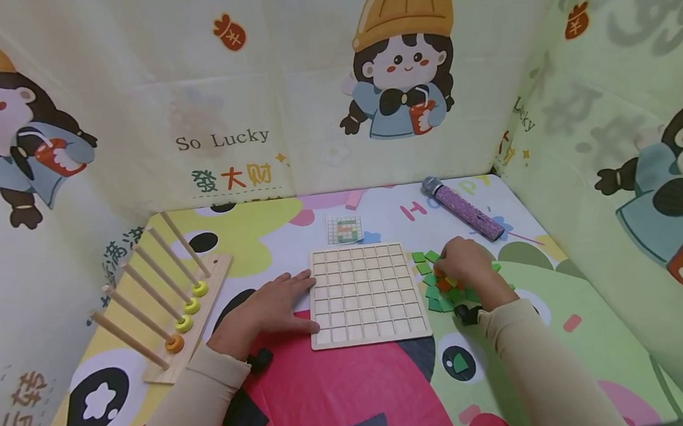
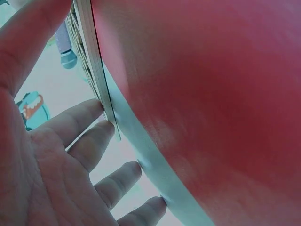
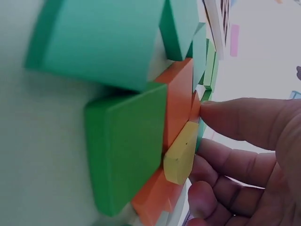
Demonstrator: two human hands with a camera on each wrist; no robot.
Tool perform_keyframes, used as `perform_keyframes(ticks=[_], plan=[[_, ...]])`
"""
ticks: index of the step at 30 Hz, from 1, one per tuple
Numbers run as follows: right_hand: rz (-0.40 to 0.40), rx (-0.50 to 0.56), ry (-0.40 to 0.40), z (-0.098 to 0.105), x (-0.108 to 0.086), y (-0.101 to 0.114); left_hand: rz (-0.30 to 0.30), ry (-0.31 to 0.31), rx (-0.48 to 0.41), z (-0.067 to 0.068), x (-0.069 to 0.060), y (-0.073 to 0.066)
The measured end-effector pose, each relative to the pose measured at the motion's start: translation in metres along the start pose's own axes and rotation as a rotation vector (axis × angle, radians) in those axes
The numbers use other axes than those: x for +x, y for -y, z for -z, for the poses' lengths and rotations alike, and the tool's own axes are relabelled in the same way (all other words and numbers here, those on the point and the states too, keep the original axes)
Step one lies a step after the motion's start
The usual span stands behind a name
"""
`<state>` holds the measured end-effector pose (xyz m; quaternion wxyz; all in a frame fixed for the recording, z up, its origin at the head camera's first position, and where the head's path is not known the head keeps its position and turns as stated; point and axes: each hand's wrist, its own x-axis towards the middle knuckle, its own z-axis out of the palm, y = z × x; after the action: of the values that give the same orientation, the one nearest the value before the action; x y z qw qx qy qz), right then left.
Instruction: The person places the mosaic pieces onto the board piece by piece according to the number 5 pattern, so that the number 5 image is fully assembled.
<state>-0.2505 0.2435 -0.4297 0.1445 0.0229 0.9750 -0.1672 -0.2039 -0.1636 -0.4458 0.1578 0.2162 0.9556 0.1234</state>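
A square wooden grid board (image 1: 366, 294) lies on the table with bare cells. My left hand (image 1: 271, 309) rests at its left edge, fingers spread; in the left wrist view the fingertips of that hand (image 2: 89, 155) touch the board's side (image 2: 101, 77). Right of the board is a loose pile of green, orange and yellow square tiles (image 1: 434, 304). My right hand (image 1: 469, 266) reaches into this pile. In the right wrist view the thumb and curled fingers of my right hand (image 3: 244, 150) are at an orange tile (image 3: 195, 108), beside a yellow tile (image 3: 181, 153); whether they pinch one is unclear.
A small printed pattern card (image 1: 345, 229) lies behind the board. At the back right is a purple microphone (image 1: 464, 210). A wooden rack (image 1: 219, 269) with upright pegs and a few yellow and orange rings stands at the left. One green tile (image 1: 460, 363) lies apart, nearer the front.
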Motion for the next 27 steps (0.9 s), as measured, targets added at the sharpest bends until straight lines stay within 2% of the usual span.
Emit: perform_keyframes(ticks=[5, 16, 22, 27], plan=[[-0.015, 0.072, 0.014, 0.001, 0.005, -0.003, -0.005, 0.005, -0.005, 0.002, -0.001, -0.001], [0.09, 0.171, -0.04, -0.006, 0.008, -0.01, -0.001, 0.006, 0.001, 0.001, -0.001, -0.002], [0.21, 0.203, -0.107, -0.01, 0.006, -0.003, -0.01, 0.006, 0.012, 0.002, 0.0, -0.001], [0.205, 0.281, -0.122, -0.012, 0.004, 0.012, -0.006, 0.01, 0.0, 0.002, 0.0, -0.001]])
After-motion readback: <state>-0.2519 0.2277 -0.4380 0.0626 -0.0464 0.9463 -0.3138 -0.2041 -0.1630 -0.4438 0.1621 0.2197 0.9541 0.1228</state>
